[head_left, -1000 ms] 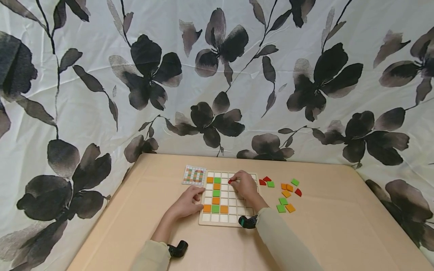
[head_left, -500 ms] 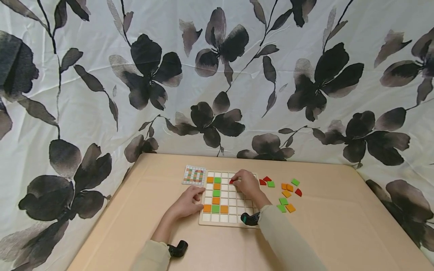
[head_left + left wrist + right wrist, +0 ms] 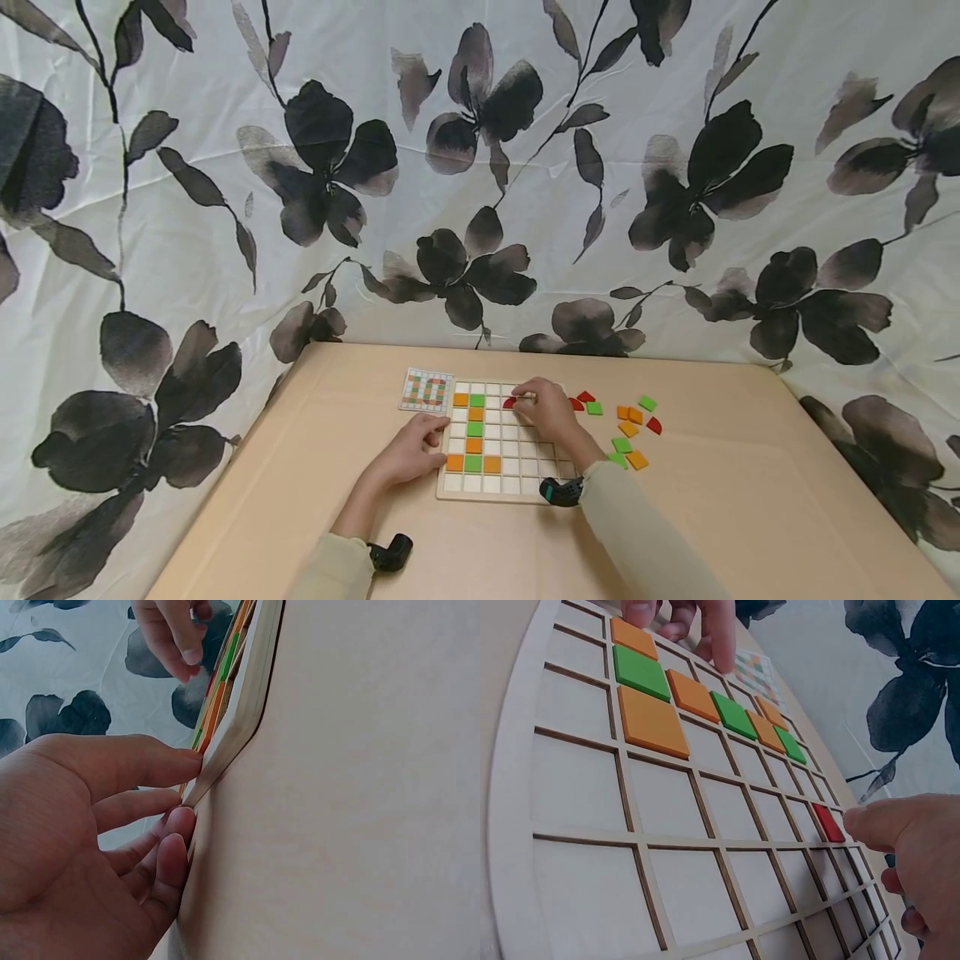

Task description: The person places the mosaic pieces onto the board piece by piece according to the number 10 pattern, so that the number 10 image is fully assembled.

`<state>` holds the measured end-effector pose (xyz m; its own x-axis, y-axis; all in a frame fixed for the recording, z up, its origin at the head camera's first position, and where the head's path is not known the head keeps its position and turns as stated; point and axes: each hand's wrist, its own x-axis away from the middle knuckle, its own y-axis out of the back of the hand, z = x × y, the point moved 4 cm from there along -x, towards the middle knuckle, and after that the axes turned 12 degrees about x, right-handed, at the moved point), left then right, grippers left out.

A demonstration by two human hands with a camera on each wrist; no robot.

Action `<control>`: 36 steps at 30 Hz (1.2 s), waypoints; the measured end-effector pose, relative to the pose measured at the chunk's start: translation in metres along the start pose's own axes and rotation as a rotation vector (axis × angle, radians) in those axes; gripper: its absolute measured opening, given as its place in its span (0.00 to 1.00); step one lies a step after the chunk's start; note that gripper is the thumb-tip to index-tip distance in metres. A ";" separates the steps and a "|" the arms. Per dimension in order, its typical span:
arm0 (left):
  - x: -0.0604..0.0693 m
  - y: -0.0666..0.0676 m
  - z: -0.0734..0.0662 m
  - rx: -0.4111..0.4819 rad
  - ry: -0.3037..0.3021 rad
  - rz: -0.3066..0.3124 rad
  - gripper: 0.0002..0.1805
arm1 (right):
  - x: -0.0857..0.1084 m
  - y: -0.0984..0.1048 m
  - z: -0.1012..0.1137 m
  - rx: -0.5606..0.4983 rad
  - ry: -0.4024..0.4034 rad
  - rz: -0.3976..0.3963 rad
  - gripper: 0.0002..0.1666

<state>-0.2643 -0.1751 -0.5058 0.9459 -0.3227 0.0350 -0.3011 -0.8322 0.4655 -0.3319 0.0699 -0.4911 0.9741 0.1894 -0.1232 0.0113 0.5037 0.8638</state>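
Observation:
A pale board (image 3: 480, 485) with a grid of square cells lies on the table, with orange and green tiles in its left columns. My left hand (image 3: 405, 450) rests against the board's left edge; its thumb and fingertips touch the rim in the left wrist view. A red tile (image 3: 829, 823) sits in one of the upper cells. Beside it is my right hand (image 3: 547, 412), its fingertips just right of the tile, holding nothing that I can see. Whether a finger still touches the red tile, I cannot tell. The right hand covers some upper right cells.
Right of the board lie loose tiles: several orange (image 3: 637, 460), several green (image 3: 648, 402) and a few red (image 3: 654, 426). A small card (image 3: 425, 390) with a coloured grid pattern lies at the board's upper left. Behind the table (image 3: 720, 517) hangs a floral cloth (image 3: 360, 292).
My right hand has let go of the red tile, which now lies in a cell, and its fingers have drawn slightly right. My left hand stays at the board's edge.

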 end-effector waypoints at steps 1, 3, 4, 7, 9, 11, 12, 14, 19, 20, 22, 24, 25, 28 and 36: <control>0.000 0.000 0.000 0.000 0.002 -0.001 0.33 | 0.001 0.001 -0.001 -0.013 -0.004 0.007 0.13; 0.000 0.000 0.001 0.000 0.002 0.001 0.33 | 0.002 0.002 -0.002 -0.031 -0.006 0.014 0.14; 0.000 0.000 0.001 -0.002 0.003 -0.001 0.33 | 0.003 0.002 -0.002 -0.034 -0.006 0.015 0.14; 0.000 0.000 0.001 -0.002 0.004 -0.002 0.33 | 0.006 0.005 -0.006 -0.048 -0.003 0.019 0.15; 0.000 0.000 0.000 0.001 0.007 -0.007 0.33 | 0.009 0.007 -0.008 -0.045 -0.002 0.022 0.15; 0.000 0.000 -0.001 -0.001 0.005 -0.007 0.33 | 0.012 0.010 -0.011 -0.038 0.010 0.020 0.15; 0.000 0.001 -0.001 0.002 0.005 -0.009 0.33 | 0.013 0.011 -0.013 -0.039 0.015 0.019 0.15; 0.000 0.001 0.000 0.002 0.009 -0.012 0.33 | 0.016 0.015 -0.016 -0.042 0.024 0.017 0.16; 0.000 0.001 0.001 -0.003 0.021 -0.013 0.33 | 0.025 0.026 -0.024 -0.060 0.031 0.011 0.18; 0.000 0.001 0.001 -0.002 0.021 -0.015 0.33 | 0.027 0.028 -0.025 -0.059 0.026 0.013 0.18; 0.001 0.001 0.001 0.001 0.017 -0.016 0.33 | 0.032 0.033 -0.029 -0.054 0.009 0.017 0.18; 0.001 0.001 0.000 0.003 0.013 -0.014 0.33 | 0.036 0.036 -0.033 -0.055 -0.016 0.023 0.18; 0.001 0.001 -0.001 0.005 0.010 -0.013 0.33 | 0.039 0.038 -0.035 -0.052 -0.026 0.022 0.18; 0.001 0.000 -0.001 0.005 0.006 -0.012 0.33 | 0.045 0.042 -0.041 -0.039 -0.049 0.013 0.18; 0.001 -0.001 0.000 0.004 0.013 -0.015 0.33 | 0.062 0.053 -0.057 0.011 -0.028 -0.014 0.18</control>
<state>-0.2635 -0.1748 -0.5061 0.9517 -0.3043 0.0400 -0.2876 -0.8386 0.4626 -0.2835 0.1563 -0.4806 0.9799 0.1585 -0.1215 0.0273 0.4965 0.8676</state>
